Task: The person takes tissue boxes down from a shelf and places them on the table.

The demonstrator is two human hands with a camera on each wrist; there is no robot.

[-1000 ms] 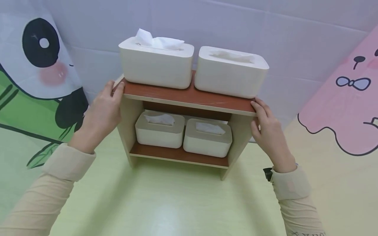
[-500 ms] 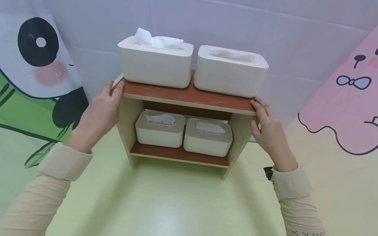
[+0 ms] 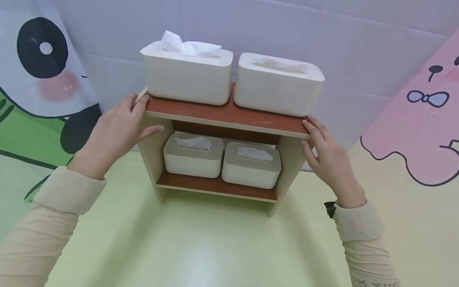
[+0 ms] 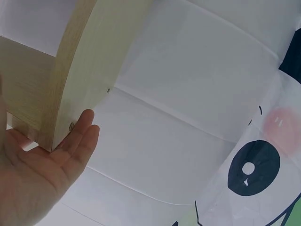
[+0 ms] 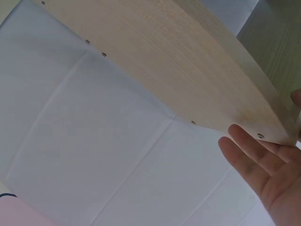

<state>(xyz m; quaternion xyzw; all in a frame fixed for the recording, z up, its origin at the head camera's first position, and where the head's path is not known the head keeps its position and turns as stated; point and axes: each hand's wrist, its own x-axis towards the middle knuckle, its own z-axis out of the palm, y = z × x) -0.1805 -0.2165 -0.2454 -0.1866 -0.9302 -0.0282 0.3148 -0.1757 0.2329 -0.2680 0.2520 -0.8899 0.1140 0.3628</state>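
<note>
1. Your left grip (image 3: 120,129) has its fingertips on the left end of the rack (image 3: 222,113); thumb's apart, pointing inward below the top board. Touching, not clamped.
2. Your right grip (image 3: 331,161) does much the same at the right end — fingers over the top corner, thumb apart by the side panel. Doesn't look clamped either.
3. Here's the relation I'd steer by: the rack lies right between your grips, long axis running left to right. Each of them touches one end, so neither is nearer. One rack, two shelf levels.
4. Up top, two tissue boxes: upper left box (image 3: 188,81) and upper right box (image 3: 277,91), narrow gap between.
5. Down on the lower level, two more: lower left box (image 3: 193,165) and lower right box (image 3: 251,175), side by side — four total.
6. One worktop (image 3: 201,239) underneath.
7. Farthest back, a pale backdrop (image 3: 279,24).
</note>
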